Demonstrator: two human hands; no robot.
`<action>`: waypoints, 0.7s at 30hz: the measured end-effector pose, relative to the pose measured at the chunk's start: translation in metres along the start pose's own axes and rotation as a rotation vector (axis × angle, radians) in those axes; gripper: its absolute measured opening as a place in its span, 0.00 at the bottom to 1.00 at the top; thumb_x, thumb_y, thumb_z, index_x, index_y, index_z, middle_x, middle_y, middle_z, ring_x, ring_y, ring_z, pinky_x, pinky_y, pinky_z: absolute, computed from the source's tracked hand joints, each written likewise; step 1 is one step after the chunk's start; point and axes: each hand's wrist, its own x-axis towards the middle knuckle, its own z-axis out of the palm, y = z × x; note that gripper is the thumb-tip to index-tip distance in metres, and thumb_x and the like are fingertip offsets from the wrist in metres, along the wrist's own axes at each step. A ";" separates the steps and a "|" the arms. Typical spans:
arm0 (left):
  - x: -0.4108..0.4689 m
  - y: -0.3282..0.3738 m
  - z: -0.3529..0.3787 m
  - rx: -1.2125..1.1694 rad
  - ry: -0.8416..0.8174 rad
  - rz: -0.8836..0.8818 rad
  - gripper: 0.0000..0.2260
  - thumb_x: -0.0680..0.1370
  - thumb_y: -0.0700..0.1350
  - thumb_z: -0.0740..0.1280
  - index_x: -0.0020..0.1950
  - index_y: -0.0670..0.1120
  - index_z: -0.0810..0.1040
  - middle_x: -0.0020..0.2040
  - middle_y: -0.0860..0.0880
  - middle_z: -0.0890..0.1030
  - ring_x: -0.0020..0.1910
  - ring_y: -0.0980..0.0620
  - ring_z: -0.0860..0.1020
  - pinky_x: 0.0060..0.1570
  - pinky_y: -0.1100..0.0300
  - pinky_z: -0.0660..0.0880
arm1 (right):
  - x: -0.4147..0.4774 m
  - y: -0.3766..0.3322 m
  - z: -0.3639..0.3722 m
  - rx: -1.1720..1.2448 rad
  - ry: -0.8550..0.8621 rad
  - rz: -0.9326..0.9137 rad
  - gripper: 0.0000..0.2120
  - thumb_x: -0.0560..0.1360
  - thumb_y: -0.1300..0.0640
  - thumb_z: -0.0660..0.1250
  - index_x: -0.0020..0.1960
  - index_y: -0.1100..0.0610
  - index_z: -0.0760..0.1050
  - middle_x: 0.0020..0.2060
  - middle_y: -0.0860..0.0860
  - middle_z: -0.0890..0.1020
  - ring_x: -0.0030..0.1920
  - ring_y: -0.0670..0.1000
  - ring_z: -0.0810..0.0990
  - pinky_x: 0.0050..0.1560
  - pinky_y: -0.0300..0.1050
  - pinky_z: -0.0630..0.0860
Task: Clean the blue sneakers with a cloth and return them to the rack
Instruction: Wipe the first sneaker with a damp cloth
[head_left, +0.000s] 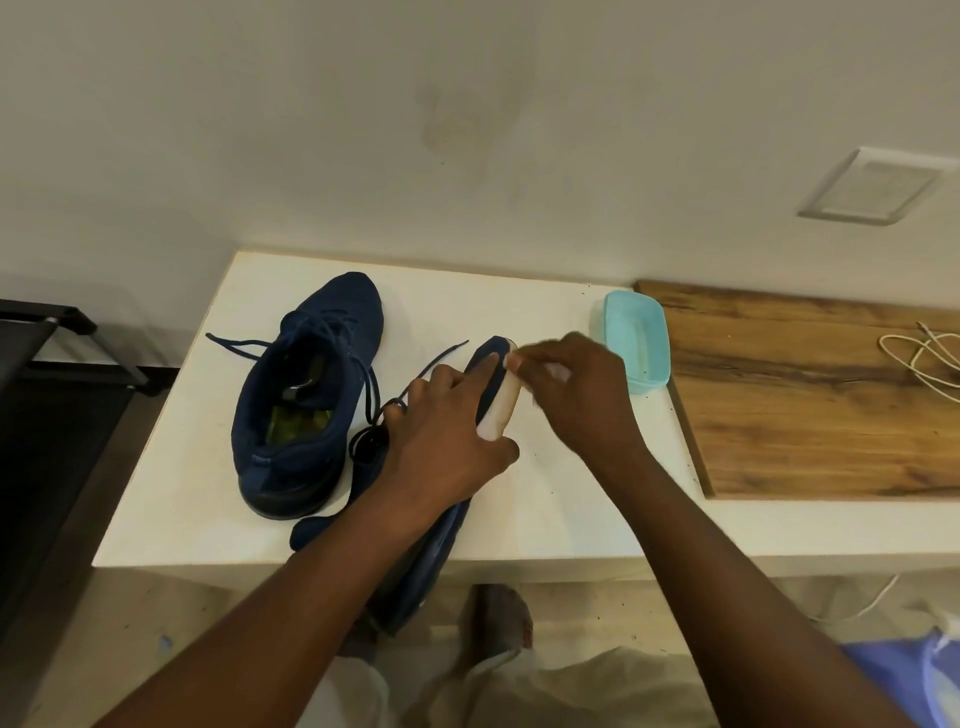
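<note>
Two dark blue sneakers lie on a white table (176, 483). The left sneaker (306, 395) stands upright with loose laces and its opening facing me. The second sneaker (485, 364) is tipped on its side, pale sole edge to the right, its heel hanging over the table's front edge. My left hand (447, 441) presses down on its upper and grips it. My right hand (576, 389) is blurred, pinching a small white cloth (558, 371) against the sole edge near the toe; the cloth is mostly hidden by my fingers.
A light blue plastic container (636, 340) sits at the table's back right. A wooden board (810, 395) with a white cable (919, 358) lies to the right. A black rack (57, 338) stands at the left. My foot (498, 618) is on the floor below.
</note>
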 end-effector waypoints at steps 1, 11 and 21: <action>0.000 0.000 0.001 0.007 0.001 0.004 0.40 0.73 0.58 0.69 0.81 0.62 0.51 0.69 0.51 0.67 0.69 0.47 0.65 0.69 0.43 0.61 | 0.008 0.001 0.001 0.005 0.006 0.015 0.08 0.76 0.49 0.69 0.50 0.52 0.84 0.42 0.45 0.82 0.44 0.45 0.79 0.49 0.40 0.76; 0.001 0.000 0.004 -0.035 -0.016 -0.010 0.41 0.73 0.57 0.70 0.81 0.62 0.51 0.70 0.52 0.66 0.71 0.47 0.64 0.67 0.46 0.61 | -0.022 0.005 -0.004 0.066 -0.083 -0.076 0.02 0.74 0.53 0.73 0.46 0.48 0.84 0.39 0.44 0.82 0.43 0.42 0.79 0.42 0.30 0.73; 0.001 0.000 0.004 -0.056 -0.027 -0.027 0.42 0.72 0.58 0.71 0.80 0.64 0.51 0.70 0.52 0.66 0.70 0.47 0.65 0.67 0.46 0.62 | 0.000 -0.002 -0.004 0.111 -0.118 -0.006 0.05 0.77 0.52 0.70 0.43 0.46 0.81 0.36 0.38 0.81 0.43 0.40 0.79 0.39 0.28 0.73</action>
